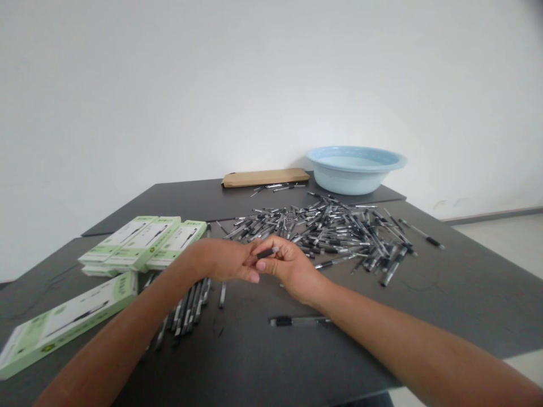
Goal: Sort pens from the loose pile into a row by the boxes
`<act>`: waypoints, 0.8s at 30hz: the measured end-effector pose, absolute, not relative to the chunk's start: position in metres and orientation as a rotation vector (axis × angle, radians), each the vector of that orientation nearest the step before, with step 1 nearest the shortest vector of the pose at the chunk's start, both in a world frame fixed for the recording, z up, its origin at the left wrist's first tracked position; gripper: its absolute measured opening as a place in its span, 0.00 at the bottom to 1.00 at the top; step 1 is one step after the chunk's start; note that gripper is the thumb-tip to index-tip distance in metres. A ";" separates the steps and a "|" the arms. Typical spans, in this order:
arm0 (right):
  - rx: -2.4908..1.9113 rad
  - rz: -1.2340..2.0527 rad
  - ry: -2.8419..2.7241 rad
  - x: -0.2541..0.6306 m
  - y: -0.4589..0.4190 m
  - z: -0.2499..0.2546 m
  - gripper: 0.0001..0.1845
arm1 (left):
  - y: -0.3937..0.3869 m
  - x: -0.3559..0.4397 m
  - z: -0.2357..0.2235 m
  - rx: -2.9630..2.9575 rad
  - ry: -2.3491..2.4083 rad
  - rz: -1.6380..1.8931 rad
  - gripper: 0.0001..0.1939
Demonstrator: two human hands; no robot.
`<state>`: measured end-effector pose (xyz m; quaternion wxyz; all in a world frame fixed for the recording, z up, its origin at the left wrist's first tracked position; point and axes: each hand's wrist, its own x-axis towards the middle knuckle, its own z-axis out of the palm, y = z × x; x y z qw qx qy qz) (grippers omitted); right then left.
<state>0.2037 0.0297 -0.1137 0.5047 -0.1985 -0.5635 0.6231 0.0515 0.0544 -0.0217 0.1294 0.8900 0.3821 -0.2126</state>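
Observation:
My left hand (224,261) and my right hand (285,264) meet over the middle of the dark table (445,294). Both pinch one black and clear pen (267,253) between their fingertips. A big loose heap of pens (326,232) lies just beyond the hands. A small row of pens (189,308) lies under my left forearm. A single pen (297,321) rests on the table below my right wrist.
Several green and white pen boxes (144,242) are stacked at the left, and another box (63,325) lies nearer the front left. A light blue basin (354,168) and a brown envelope (265,177) sit at the far edge by the white wall.

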 end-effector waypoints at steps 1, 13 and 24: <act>-0.445 1.529 -1.370 0.204 0.030 -0.114 0.13 | 0.054 0.051 -0.019 2.561 1.113 -0.657 0.17; -1.092 0.402 -1.677 0.287 0.093 -0.092 0.10 | 0.056 0.029 -0.010 2.406 1.368 -0.760 0.41; -1.411 0.188 -2.667 0.272 0.069 -0.087 0.10 | 0.060 0.030 -0.010 2.431 1.294 -0.824 0.41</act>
